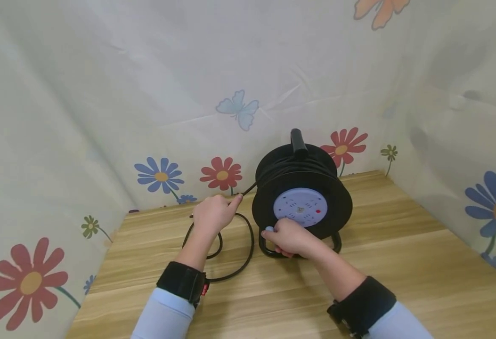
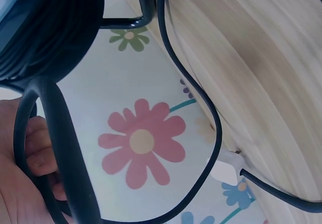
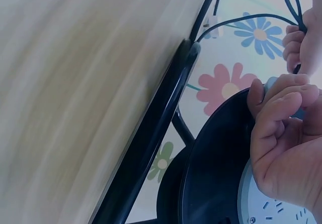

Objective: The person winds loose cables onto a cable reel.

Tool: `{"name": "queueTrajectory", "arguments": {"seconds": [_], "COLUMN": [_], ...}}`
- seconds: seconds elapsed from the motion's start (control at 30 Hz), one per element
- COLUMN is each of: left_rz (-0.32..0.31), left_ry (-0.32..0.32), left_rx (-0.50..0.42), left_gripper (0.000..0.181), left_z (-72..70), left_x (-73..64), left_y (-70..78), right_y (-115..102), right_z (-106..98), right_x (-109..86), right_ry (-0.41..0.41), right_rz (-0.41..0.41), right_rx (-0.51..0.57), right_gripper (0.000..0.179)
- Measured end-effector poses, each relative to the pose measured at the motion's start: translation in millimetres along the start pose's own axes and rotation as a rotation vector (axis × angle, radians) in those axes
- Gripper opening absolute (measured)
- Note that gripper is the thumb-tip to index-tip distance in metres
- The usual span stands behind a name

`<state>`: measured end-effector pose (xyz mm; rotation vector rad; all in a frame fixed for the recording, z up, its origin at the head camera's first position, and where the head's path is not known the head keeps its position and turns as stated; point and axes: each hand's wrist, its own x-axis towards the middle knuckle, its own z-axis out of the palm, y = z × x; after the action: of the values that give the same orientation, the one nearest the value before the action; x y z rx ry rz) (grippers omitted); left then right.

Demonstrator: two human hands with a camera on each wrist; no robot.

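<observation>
A black cable reel (image 1: pixel 342 205) stands on the table, with a pale blue socket panel (image 1: pixel 300 195) on its front and black cable wound round its drum. My right hand (image 1: pixel 292 235) grips the light blue crank knob (image 1: pixel 270 229) low on the reel's face. To the left of the reel, my left hand (image 1: pixel 214 214) holds the black cable (image 1: pixel 252 235), which runs taut from the drum to the thumb. Below that hand the slack cable loops over the wood. In the left wrist view a white plug (image 2: pixel 227 168) shows at the cable's end.
The reel's carrying handle (image 1: pixel 297 141) rises at the top, and its black tube stand (image 1: pixel 337 242) rests on the wooden table (image 1: pixel 383 263). White cloth (image 1: pixel 167 84) printed with flowers and butterflies hangs behind and at both sides of the table.
</observation>
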<state>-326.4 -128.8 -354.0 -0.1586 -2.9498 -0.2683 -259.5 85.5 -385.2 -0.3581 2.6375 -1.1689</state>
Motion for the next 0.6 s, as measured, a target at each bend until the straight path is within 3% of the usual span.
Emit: {"name": "queueTrajectory", "arguments": {"seconds": [0.33,0.6], "left_rz": [0.113,0.185], "left_ry": [0.004,-0.031], "left_rx": [-0.063,-0.132], "left_gripper": [0.073,0.075], "left_z": [3.0,8.9], "left_x": [1.2,7.6], "left_y": [16.1,22.4], "right_y": [-7,-8], "right_z": [4,3], "right_x": [1.4,0.2], "right_ry": [0.017,0.021], "right_rz": [-0.080,-0.061], "right_rx": [0.232,0.365], "right_gripper": [0.047,0.035]}}
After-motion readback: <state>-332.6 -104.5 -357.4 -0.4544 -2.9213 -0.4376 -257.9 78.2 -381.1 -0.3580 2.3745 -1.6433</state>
